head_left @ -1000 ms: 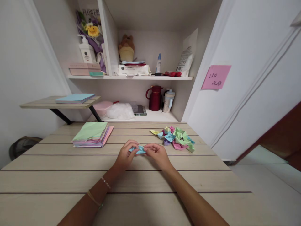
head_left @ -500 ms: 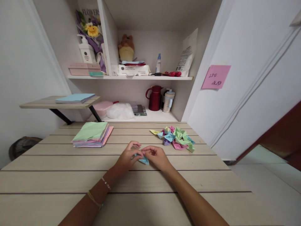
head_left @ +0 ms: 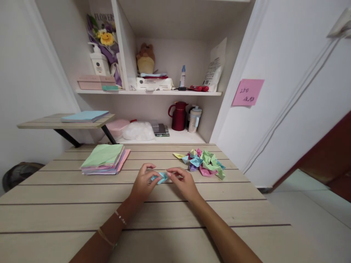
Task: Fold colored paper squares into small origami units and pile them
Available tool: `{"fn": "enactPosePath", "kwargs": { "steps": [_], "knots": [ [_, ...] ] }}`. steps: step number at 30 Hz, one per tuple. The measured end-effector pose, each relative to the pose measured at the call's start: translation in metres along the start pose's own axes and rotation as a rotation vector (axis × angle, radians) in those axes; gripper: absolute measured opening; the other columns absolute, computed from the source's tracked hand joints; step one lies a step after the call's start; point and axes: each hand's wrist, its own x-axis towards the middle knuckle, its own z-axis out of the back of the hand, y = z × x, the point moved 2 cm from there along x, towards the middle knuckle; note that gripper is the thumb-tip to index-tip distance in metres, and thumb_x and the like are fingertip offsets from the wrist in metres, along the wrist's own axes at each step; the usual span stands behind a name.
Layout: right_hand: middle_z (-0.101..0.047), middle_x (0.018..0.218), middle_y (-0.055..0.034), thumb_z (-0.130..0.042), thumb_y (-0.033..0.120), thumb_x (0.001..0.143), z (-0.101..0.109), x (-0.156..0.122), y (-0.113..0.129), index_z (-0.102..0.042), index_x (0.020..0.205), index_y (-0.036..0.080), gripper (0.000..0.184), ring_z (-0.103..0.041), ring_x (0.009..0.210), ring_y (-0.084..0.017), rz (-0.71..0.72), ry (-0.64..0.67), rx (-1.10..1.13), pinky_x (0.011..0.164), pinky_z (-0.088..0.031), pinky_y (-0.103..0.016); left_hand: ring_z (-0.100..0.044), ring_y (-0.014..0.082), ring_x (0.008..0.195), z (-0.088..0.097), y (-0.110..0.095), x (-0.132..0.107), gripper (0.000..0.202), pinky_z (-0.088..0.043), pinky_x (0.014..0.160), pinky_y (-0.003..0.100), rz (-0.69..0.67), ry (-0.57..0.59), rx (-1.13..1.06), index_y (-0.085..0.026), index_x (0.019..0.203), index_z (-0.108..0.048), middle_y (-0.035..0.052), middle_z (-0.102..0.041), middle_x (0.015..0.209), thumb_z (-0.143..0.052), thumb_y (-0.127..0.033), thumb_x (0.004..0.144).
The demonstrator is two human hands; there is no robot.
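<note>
A small folded piece of blue paper (head_left: 162,178) is held between my two hands, just above the wooden table (head_left: 153,215). My left hand (head_left: 144,180) pinches its left end between thumb and fingers, partly covering it. At the right end, the thumb and fingertips of my right hand (head_left: 182,180) close on the paper. To the right lies a heap of folded paper boats (head_left: 208,160) in green, blue, pink, yellow and purple. A stack of coloured paper sheets (head_left: 102,155), green on top, sits to the left.
On a small raised shelf (head_left: 49,120) at the left lies more blue paper (head_left: 85,116). Behind the table, a cabinet holds a red thermos jug (head_left: 178,116), a light cup (head_left: 194,119) and a plastic bag (head_left: 139,130). A pink note (head_left: 248,92) is stuck on the right wall.
My hands have drawn slightly apart, and more of the blue paper shows between them. It now lies more level, with its pointed end no longer angled down to the right. The view has shifted slightly.
</note>
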Motion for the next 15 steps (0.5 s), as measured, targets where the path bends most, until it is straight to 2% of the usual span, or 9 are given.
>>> {"fn": "enactPosePath", "kwargs": {
  "steps": [2,4,6,8,12,15],
  "knots": [
    [-0.064,0.087,-0.0068,-0.063,0.032,0.07,0.002,-0.001,0.005,-0.068,0.085,0.02,0.02,-0.058,0.072,-0.017,0.105,-0.012,-0.103,0.056,-0.047,-0.025,-0.051,0.0185,0.095,0.001,0.005,0.001,0.01,-0.042,0.086,0.034,0.055,-0.052,-0.001,-0.021,0.075,-0.066,0.0057,-0.046,0.1,-0.058,-0.026,0.073],
    [-0.063,0.09,-0.007,-0.065,0.028,0.067,0.0,-0.002,0.008,-0.066,0.091,0.021,0.025,-0.059,0.074,-0.017,0.149,0.007,-0.135,0.057,-0.048,-0.025,-0.052,0.0186,0.096,0.001,0.007,0.001,0.011,-0.042,0.086,0.033,0.106,-0.075,-0.03,-0.021,0.074,-0.067,0.0055,-0.047,0.099,-0.06,-0.028,0.072],
    [-0.063,0.096,-0.0069,-0.066,0.026,0.066,-0.003,-0.004,0.007,-0.062,0.1,0.022,0.035,-0.059,0.076,-0.017,0.133,0.022,-0.099,0.058,-0.049,-0.025,-0.052,0.0189,0.095,0.001,0.006,0.001,0.012,-0.044,0.084,0.033,0.147,-0.076,-0.076,-0.021,0.074,-0.068,0.0059,-0.048,0.099,-0.061,-0.03,0.071],
    [-0.064,0.097,-0.0066,-0.065,0.026,0.068,-0.006,-0.004,0.004,-0.06,0.103,0.021,0.036,-0.061,0.076,-0.017,0.097,0.038,-0.028,0.058,-0.05,-0.025,-0.053,0.0191,0.093,0.0,0.005,0.001,0.013,-0.046,0.081,0.033,0.178,-0.063,-0.132,-0.02,0.074,-0.068,0.0065,-0.049,0.1,-0.061,-0.03,0.07],
    [-0.067,0.084,-0.0054,-0.061,0.028,0.072,-0.009,-0.003,0.001,-0.064,0.091,0.018,0.021,-0.063,0.07,-0.017,0.071,0.072,0.083,0.061,-0.051,-0.026,-0.054,0.0196,0.094,-0.003,0.005,0.002,0.013,-0.046,0.08,0.032,0.203,-0.041,-0.206,-0.018,0.072,-0.066,0.0073,-0.051,0.097,-0.062,-0.03,0.069],
    [-0.068,0.079,-0.0058,-0.061,0.029,0.073,-0.006,-0.001,0.002,-0.067,0.083,0.018,0.016,-0.062,0.069,-0.017,0.089,0.052,0.061,0.063,-0.05,-0.028,-0.053,0.0201,0.098,-0.005,0.006,0.002,0.014,-0.046,0.08,0.032,0.214,-0.021,-0.214,-0.018,0.076,-0.066,0.0078,-0.052,0.099,-0.061,-0.03,0.07]
  ]
}}
